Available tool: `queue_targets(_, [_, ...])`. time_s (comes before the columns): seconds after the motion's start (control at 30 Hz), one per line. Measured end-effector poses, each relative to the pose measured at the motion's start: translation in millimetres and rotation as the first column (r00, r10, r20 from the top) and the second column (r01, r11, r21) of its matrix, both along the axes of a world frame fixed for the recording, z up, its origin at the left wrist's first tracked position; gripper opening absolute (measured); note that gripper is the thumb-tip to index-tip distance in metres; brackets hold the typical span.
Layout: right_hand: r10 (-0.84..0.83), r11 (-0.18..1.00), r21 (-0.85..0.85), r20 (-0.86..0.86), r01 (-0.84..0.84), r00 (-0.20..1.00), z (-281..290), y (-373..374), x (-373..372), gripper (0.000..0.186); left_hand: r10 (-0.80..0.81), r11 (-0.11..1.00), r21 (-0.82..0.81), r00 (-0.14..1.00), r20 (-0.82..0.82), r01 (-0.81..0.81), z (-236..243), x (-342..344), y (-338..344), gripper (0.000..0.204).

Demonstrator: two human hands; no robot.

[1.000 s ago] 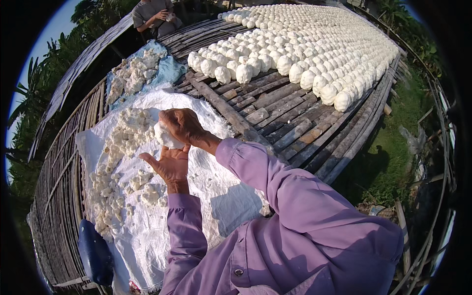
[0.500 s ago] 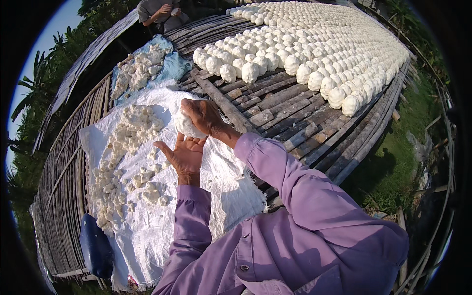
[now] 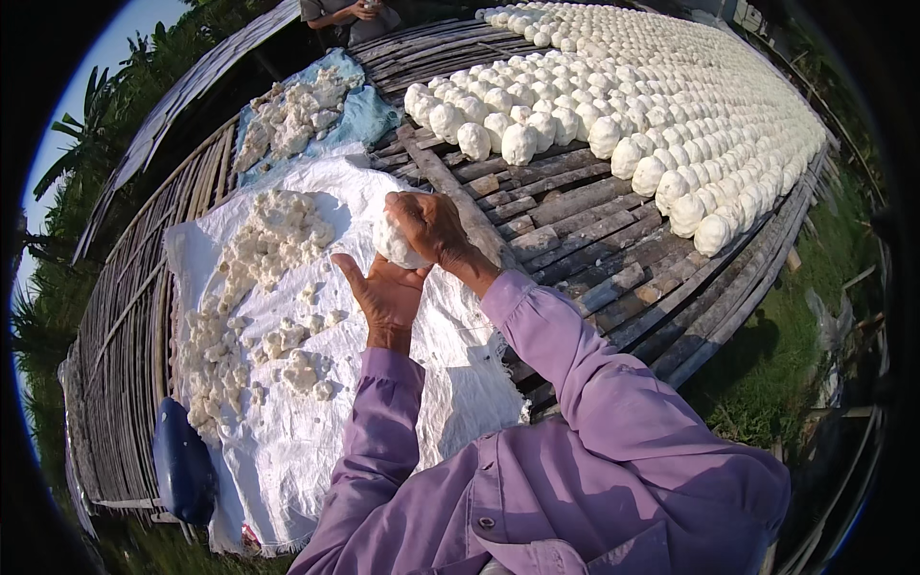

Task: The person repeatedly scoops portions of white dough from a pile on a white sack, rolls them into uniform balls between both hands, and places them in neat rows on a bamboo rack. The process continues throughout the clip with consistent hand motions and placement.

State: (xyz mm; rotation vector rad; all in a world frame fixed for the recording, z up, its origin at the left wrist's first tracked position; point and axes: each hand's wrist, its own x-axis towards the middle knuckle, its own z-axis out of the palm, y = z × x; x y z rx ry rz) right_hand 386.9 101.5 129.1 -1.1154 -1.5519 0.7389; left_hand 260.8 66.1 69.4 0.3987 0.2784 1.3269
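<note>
A rough white ball (image 3: 394, 241) of pasty-looking material is between my hands, above a white woven sheet (image 3: 460, 383). My right hand (image 3: 428, 228) is wrapped over its top and right side, fingers curled. Below it, my left hand (image 3: 391, 292) is turned palm up with the thumb spread wide; its fingers stretch to the ball's underside, where their tips are partly hidden. Crumbly off-white lumps (image 3: 273, 235) lie heaped on the sheet to the left of my hands, with smaller pieces scattered nearer me.
Many similar white balls (image 3: 647, 172) stand in rows on a bamboo platform (image 3: 575, 220) at the far right. Beyond the sheet, more lumps (image 3: 297, 115) lie on a blue sheet (image 3: 369, 120). A dark blue rounded object (image 3: 182, 460) sits at the near left. Another person (image 3: 350, 17) is at the back.
The whole view has shifted a little, so the scene sits further right. My right hand has turned further over the ball; the left stays beneath it.
</note>
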Motion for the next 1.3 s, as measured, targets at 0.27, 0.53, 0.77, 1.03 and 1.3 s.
queue_targets(0.27, [-0.038,0.899,0.438,0.037,0.017,0.999,-6,-3,14,0.051,0.197,0.966,-0.193,0.974,0.111,-0.174,-10,18,31,0.09])
queue_targets(0.53, [-0.086,0.996,-0.033,-0.336,0.079,0.938,-15,39,16,0.053,-0.006,1.0,0.003,0.999,0.054,0.006,-11,19,39,0.097])
queue_targets(0.77, [-0.02,0.906,0.423,0.064,-0.009,0.998,-6,30,19,0.047,0.176,0.973,-0.161,0.982,0.072,-0.163,-15,22,63,0.087])
queue_targets(1.03, [-0.046,0.997,0.066,0.047,0.043,0.998,-6,67,16,0.049,-0.011,0.999,-0.048,0.999,0.034,0.012,-9,24,71,0.114])
queue_targets(1.3, [-0.142,0.878,0.471,0.079,0.088,0.987,-19,63,6,0.037,0.101,0.956,-0.283,0.991,0.084,-0.073,-21,19,96,0.075])
